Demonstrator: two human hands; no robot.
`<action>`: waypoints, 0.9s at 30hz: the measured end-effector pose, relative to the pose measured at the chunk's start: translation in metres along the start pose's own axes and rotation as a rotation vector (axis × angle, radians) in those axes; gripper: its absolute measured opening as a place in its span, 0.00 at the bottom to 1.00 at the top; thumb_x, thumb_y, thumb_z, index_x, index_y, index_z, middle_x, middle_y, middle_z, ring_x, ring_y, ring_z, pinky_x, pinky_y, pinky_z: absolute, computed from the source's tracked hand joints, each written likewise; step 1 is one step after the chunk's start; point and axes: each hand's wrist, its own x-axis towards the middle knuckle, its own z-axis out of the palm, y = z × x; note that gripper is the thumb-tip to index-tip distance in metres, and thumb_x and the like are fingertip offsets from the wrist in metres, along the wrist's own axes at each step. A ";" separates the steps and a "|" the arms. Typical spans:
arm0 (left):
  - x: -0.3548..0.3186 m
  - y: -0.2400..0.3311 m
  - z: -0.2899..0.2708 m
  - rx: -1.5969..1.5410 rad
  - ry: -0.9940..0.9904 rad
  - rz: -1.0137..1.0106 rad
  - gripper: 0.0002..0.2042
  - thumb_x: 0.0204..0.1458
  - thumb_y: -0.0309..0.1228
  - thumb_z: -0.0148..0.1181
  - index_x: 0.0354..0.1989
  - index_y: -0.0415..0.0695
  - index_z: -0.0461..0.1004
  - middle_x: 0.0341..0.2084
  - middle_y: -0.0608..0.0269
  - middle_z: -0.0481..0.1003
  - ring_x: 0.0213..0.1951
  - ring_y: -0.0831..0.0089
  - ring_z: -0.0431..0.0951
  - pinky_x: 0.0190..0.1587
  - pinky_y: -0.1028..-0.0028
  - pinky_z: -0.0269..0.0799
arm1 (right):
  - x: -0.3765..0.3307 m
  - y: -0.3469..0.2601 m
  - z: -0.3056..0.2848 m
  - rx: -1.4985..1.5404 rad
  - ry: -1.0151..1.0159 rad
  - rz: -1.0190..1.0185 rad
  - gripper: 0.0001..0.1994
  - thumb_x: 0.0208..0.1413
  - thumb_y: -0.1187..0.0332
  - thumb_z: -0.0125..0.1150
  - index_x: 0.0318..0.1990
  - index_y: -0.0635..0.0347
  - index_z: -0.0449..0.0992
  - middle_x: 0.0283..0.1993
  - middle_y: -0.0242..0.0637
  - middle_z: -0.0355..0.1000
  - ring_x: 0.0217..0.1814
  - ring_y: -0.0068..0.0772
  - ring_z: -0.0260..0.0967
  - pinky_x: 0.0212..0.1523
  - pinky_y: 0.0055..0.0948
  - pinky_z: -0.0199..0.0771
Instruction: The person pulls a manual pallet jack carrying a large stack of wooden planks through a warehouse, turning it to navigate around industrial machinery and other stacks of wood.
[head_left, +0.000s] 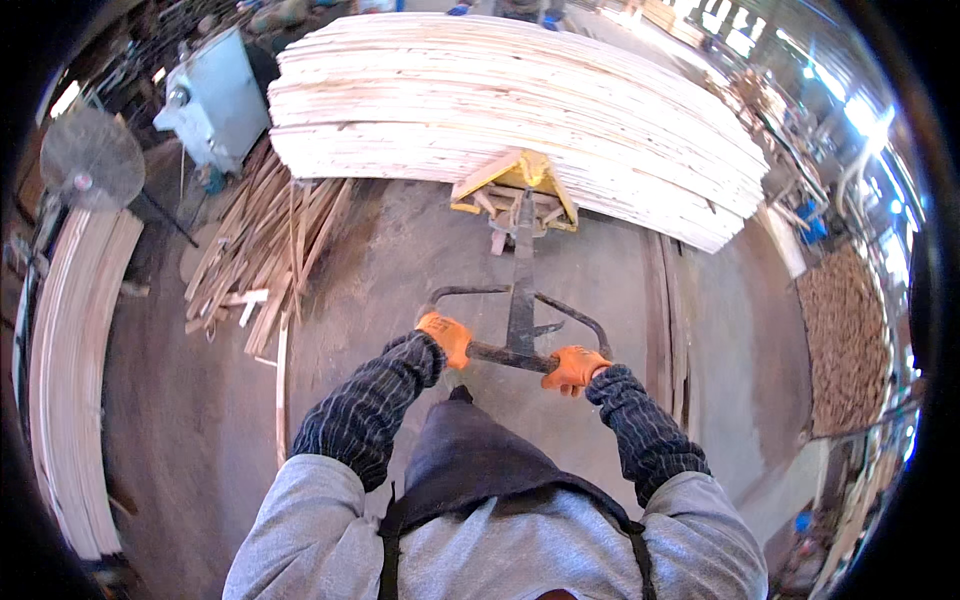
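Both of my hands wear orange gloves and grip the dark handle [522, 320] of a yellow pallet jack [533, 172]. My left hand [447, 338] is closed round the left end of the handle's crossbar, and my right hand [575, 371] round the right end. From the handle a long shaft runs away from me to the jack's yellow head. Right behind that head lies a wide stack of pale boards [480, 95], set crosswise. The jack's forks are hidden by the stack.
Loose wood strips [255, 250] lie on the floor at left, near a round fan [92, 158] and a light blue metal cabinet [217, 98]. Another board stack [80, 370] stands far left. A brown stacked pile [845, 340] is at right. Someone's blue-gloved hand [553, 18] shows behind the boards.
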 end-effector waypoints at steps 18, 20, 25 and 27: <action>0.005 -0.037 0.030 -0.092 -0.088 0.393 0.15 0.44 0.46 0.64 0.35 0.50 0.77 0.21 0.57 0.78 0.27 0.50 0.80 0.32 0.53 0.75 | -0.006 0.009 0.007 -0.187 -0.110 -0.135 0.31 0.51 0.41 0.62 0.50 0.60 0.79 0.34 0.41 0.82 0.34 0.41 0.81 0.40 0.38 0.80; 0.011 -0.042 0.050 -0.111 0.013 0.417 0.14 0.44 0.46 0.64 0.34 0.51 0.77 0.19 0.59 0.78 0.26 0.50 0.80 0.32 0.53 0.76 | 0.008 0.025 0.024 -0.259 -0.095 -0.211 0.32 0.52 0.39 0.60 0.52 0.59 0.78 0.36 0.44 0.82 0.37 0.44 0.81 0.43 0.39 0.79; 0.026 -0.042 0.226 -0.135 0.110 0.468 0.13 0.45 0.45 0.63 0.30 0.49 0.75 0.17 0.54 0.74 0.25 0.48 0.80 0.28 0.52 0.74 | 0.065 0.074 0.151 -0.226 -0.193 -0.203 0.30 0.54 0.40 0.58 0.49 0.59 0.80 0.44 0.51 0.79 0.49 0.52 0.77 0.50 0.48 0.76; 0.042 -0.034 0.246 -0.175 0.007 0.366 0.11 0.46 0.43 0.62 0.30 0.48 0.75 0.18 0.53 0.75 0.25 0.46 0.79 0.28 0.51 0.72 | 0.100 0.093 0.180 -0.263 -0.210 -0.162 0.30 0.53 0.41 0.59 0.50 0.58 0.79 0.43 0.50 0.79 0.48 0.52 0.78 0.49 0.49 0.76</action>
